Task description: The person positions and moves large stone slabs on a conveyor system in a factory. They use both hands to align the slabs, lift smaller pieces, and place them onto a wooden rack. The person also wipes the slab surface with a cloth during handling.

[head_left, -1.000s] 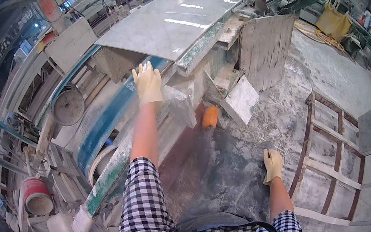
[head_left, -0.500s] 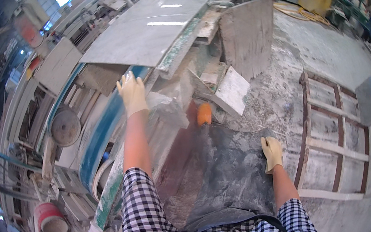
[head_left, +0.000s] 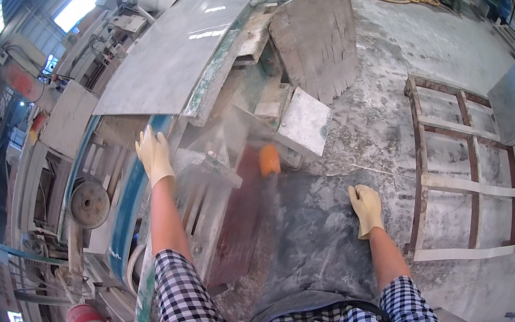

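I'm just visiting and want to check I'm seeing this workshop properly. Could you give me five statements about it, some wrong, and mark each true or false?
1. The left hand and the right hand both wear pale gloves. True.
2. The left hand is nearer the curved blue band than the right hand is. True.
3. The right hand is touching the blue band. False: it is well away from it.
4. In the picture, an orange object shows between the two hands. True.
5. The left hand is gripping the orange object. False: the two are apart.
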`<state>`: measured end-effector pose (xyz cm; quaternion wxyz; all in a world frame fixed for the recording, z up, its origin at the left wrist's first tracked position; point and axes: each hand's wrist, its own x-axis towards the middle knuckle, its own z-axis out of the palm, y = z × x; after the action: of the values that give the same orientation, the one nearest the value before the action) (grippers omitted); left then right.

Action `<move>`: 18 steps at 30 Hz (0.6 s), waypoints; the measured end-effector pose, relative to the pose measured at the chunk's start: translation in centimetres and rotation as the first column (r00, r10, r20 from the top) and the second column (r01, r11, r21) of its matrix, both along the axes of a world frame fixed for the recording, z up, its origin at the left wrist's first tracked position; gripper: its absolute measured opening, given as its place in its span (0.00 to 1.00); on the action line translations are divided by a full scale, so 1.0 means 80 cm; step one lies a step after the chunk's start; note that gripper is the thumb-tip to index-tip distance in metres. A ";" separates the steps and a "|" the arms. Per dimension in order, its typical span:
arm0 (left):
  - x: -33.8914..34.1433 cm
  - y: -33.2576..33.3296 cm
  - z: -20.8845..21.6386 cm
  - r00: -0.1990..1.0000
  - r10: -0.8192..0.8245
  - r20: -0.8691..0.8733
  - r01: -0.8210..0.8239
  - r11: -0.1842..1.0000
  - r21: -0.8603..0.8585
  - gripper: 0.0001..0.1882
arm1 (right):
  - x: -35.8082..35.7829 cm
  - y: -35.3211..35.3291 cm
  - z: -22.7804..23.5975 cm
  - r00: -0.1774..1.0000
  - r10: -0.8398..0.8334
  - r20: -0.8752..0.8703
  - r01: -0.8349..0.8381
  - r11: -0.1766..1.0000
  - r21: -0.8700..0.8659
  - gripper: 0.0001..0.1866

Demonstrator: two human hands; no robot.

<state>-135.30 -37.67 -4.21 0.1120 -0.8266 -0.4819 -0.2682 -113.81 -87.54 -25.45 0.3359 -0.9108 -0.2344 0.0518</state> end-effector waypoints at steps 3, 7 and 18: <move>-0.005 0.000 0.001 1.000 -0.008 -0.014 0.009 1.000 0.020 0.25 | 0.002 -0.004 -0.003 1.000 0.007 -0.018 -0.007 1.000 0.008 0.22; -0.006 0.003 -0.004 0.999 -0.049 -0.010 0.050 0.997 0.056 0.23 | 0.006 -0.011 -0.006 1.000 -0.011 -0.008 0.011 1.000 0.002 0.22; -0.002 -0.002 -0.007 1.000 -0.014 0.013 0.013 0.998 0.069 0.23 | 0.022 -0.047 -0.005 0.993 -0.080 -0.089 0.082 0.997 0.015 0.23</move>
<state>-135.42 -37.84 -4.74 0.1355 -0.8237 -0.4675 -0.2908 -112.08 -91.31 -25.84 0.3564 -0.9131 -0.1827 0.0764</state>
